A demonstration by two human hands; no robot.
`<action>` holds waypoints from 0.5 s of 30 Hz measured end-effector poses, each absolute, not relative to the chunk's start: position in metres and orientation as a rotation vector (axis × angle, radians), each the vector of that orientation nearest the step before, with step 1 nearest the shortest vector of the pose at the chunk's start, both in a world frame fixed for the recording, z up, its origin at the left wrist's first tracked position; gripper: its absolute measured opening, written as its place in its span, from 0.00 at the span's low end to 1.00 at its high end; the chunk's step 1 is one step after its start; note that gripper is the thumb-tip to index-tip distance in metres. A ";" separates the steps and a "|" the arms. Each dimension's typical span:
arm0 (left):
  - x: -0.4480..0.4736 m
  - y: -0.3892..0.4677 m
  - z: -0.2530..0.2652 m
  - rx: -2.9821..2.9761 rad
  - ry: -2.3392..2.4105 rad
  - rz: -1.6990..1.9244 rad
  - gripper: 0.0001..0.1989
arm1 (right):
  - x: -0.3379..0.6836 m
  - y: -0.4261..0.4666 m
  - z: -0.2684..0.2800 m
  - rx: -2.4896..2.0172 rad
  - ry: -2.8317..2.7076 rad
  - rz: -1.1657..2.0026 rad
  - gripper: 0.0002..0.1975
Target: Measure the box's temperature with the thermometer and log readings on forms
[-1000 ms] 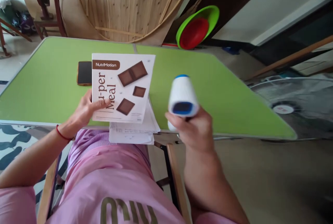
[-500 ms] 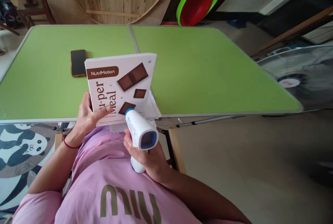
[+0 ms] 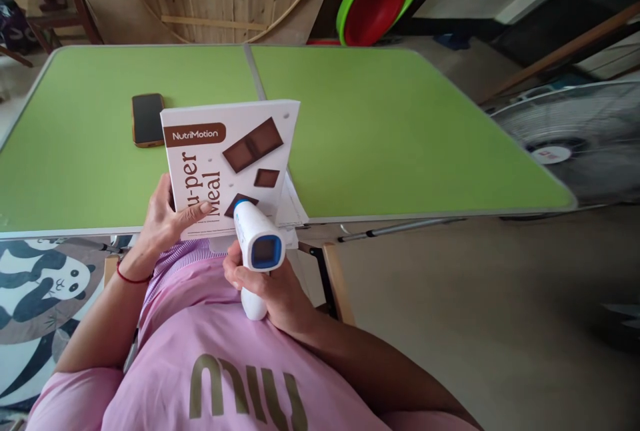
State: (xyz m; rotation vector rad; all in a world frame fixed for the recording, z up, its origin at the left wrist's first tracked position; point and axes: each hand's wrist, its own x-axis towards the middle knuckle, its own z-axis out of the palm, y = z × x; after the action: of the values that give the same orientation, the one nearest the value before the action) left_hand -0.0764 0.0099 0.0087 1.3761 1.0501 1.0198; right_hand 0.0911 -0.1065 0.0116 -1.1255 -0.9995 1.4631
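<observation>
A white box (image 3: 250, 181) marked "NutriMotion" and printed with brown chocolate pieces is tilted up at the near edge of the green table (image 3: 400, 131). My left hand (image 3: 167, 214) grips its lower left side, thumb across the front and the other fingers hidden behind. In my right hand (image 3: 267, 284) is a white infrared thermometer (image 3: 255, 234) with a blue-framed dark screen facing me, fingers wrapped round its handle. Its blue-rimmed front end points at the lower part of the box and overlaps it in view; whether they touch I cannot tell.
A phone (image 3: 148, 119) in a brown case lies on the table left of the box. White paper sheets (image 3: 293, 204) show behind the box's right side. To the right stands a fan (image 3: 560, 144). Green and red basins (image 3: 377, 7) lean beyond the table's far edge.
My right hand has shifted the thermometer left and slightly up, its screen now turned more squarely toward me. The box stays in my left hand, and the whole view has shifted slightly.
</observation>
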 end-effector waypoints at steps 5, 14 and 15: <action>-0.075 0.009 0.011 1.365 0.998 1.037 0.34 | 0.092 -0.104 0.013 -1.130 -0.956 1.531 0.12; -0.077 0.012 0.006 1.366 0.955 1.033 0.33 | 0.092 -0.106 0.005 -1.110 -0.911 1.535 0.16; -0.077 0.012 0.006 1.365 0.951 1.034 0.33 | 0.093 -0.106 0.005 -1.118 -0.911 1.531 0.16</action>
State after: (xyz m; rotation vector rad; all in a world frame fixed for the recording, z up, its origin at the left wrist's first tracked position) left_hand -0.0769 0.0117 0.0058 1.3649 0.9509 1.0337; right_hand 0.0926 -0.1058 0.0049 -1.1182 -0.9110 1.5309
